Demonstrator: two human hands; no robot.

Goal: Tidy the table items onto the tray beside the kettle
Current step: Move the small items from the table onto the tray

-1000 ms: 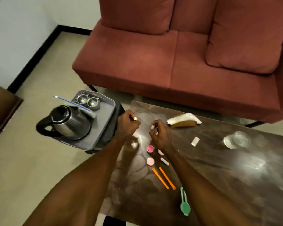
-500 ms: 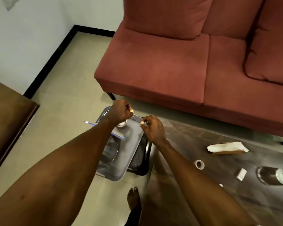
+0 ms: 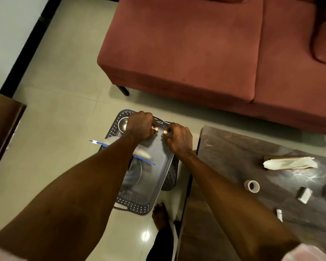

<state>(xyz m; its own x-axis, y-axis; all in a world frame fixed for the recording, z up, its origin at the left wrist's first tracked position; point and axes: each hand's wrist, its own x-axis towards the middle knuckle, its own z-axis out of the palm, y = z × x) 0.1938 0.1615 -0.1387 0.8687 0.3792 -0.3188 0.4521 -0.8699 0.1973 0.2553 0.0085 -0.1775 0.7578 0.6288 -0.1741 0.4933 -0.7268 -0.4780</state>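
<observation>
While both hands hang over the far half of the tray [image 3: 159, 166], the job looks only partly done. Going from big to small: the dark tabletop [image 3: 233, 147] at the right carries a good deal that is yet to be moved. The tray stands on a low dark stool just beside the tabletop's left edge, and its bare middle has room for more. The kettle [image 3: 135, 173] sits on the tray's near half, mostly hidden under the left forearm and blurred. A folded white cloth on a brown holder [image 3: 290, 162] lies on the tabletop, well apart from the tray. A blue pen [image 3: 142, 159] rests across the kettle, its end jutting past the tray's left rim. A steel cup [image 3: 123, 123] stands in the tray's far left corner. A tape roll [image 3: 252, 186], a small white packet [image 3: 303, 194] and a white stick [image 3: 279, 215] wait on the tabletop. The left hand [image 3: 139, 127] and right hand [image 3: 179, 138] each have fingers pinched on a tiny yellow-tipped item [image 3: 156, 129], which I judge is about to be set down on the tray; what it is, I cannot tell.
</observation>
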